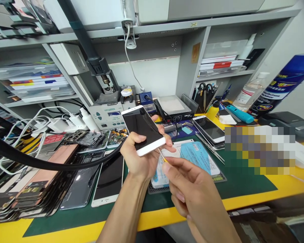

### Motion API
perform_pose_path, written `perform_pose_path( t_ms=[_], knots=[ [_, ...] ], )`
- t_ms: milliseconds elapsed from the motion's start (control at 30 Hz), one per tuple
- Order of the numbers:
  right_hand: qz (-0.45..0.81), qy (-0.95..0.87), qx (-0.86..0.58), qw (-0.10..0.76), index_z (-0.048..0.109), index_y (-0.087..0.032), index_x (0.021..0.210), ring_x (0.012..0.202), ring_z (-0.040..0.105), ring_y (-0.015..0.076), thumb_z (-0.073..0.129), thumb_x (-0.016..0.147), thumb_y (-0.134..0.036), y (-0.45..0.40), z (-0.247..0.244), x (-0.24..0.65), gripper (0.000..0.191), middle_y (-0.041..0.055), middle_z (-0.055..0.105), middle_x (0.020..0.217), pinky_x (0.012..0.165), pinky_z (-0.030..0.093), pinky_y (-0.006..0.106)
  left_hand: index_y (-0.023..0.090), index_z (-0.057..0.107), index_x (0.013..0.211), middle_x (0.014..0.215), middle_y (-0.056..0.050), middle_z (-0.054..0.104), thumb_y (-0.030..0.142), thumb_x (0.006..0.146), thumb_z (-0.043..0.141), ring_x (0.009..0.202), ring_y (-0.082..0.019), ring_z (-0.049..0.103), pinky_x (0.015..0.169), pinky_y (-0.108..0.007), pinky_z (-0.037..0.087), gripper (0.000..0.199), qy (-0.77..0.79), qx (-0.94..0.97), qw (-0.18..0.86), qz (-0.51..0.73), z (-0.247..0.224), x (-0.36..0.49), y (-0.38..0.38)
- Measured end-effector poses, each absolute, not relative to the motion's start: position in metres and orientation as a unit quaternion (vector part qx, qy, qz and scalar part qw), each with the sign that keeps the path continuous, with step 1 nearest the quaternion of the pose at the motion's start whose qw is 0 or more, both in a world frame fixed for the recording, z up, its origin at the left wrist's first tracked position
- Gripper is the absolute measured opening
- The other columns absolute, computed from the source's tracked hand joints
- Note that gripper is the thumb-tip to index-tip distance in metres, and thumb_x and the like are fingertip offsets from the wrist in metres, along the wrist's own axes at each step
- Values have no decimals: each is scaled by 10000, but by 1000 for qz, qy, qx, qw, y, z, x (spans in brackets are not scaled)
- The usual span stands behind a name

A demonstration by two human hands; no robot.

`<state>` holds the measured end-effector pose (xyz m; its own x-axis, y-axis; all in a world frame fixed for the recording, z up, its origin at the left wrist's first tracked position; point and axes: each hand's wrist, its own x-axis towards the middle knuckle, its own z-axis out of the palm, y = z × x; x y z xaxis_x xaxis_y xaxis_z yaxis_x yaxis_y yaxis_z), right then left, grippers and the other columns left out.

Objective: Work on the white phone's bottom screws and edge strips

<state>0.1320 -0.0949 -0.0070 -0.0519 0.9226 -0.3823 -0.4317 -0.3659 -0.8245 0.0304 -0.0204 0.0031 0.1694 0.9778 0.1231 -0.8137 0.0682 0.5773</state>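
My left hand (pixel 141 160) is closed round a white smartphone (pixel 144 126), its dark screen facing up and its bottom edge tilted toward me. The thumb lies along the near side and the fingers wrap the far side. In my right hand (pixel 189 184) is a thin screwdriver (pixel 165 160) with a yellow handle, pinched between thumb and fingers. Its metal tip points at the phone's bottom edge; whether it touches I cannot tell. Beneath the hands lies a blue and white packet (pixel 196 157) on a dark perforated plate (pixel 219 178).
A black cable (pixel 65 166) arcs across the left front. Stacked phone parts (pixel 45 175) and a white tablet (pixel 108 180) lie left. Another white phone (pixel 210 128) rests right, near a blue spray can (pixel 280 86) and a clear bottle (pixel 251 91). A soldering station (pixel 107 114) stands behind.
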Motion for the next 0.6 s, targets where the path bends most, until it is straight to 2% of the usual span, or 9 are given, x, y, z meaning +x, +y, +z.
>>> perform_pose_path(
  t_ms=[67,167,267,400,533,600],
  knots=[
    [722,-235,-443,477,622,-165,809,378,206,16,701,824,-487,-94,-5,137,332,-68,445,521,330,121,146,116,537,1267,798,-60,576,257,685,401,603,-217,599,523,-327,521,613,157,264,720,623,5,30,-21],
    [768,-189,-406,458,653,-136,821,418,262,37,589,892,-392,-93,-2,142,273,1,549,635,324,129,148,119,520,1274,787,-57,567,256,692,384,585,-213,593,510,-323,523,613,165,260,723,618,6,30,-21],
    [785,-161,-390,454,676,-124,817,411,258,42,542,900,-308,-93,1,142,242,-8,513,596,317,142,141,119,525,1253,787,-56,569,250,714,371,584,-213,597,513,-326,533,576,160,266,721,620,5,31,-21],
    [823,-104,-347,438,674,-145,790,373,225,36,491,911,-288,-94,2,140,261,-21,493,563,309,131,139,104,575,1143,782,-62,578,252,726,376,589,-210,605,511,-313,536,484,165,252,723,622,2,33,-20],
    [864,-72,-293,403,569,-135,571,346,168,31,423,936,-305,-95,2,141,428,-42,371,472,307,139,140,51,589,1088,765,-72,571,263,723,390,588,-195,592,516,-288,539,467,190,215,739,610,0,35,-17],
    [870,-56,-279,402,522,-144,537,348,166,34,402,948,-303,-95,4,143,457,-48,340,476,308,139,138,39,590,1084,759,-76,571,267,719,398,587,-189,586,512,-279,536,471,195,201,749,600,0,36,-16]
  ],
)
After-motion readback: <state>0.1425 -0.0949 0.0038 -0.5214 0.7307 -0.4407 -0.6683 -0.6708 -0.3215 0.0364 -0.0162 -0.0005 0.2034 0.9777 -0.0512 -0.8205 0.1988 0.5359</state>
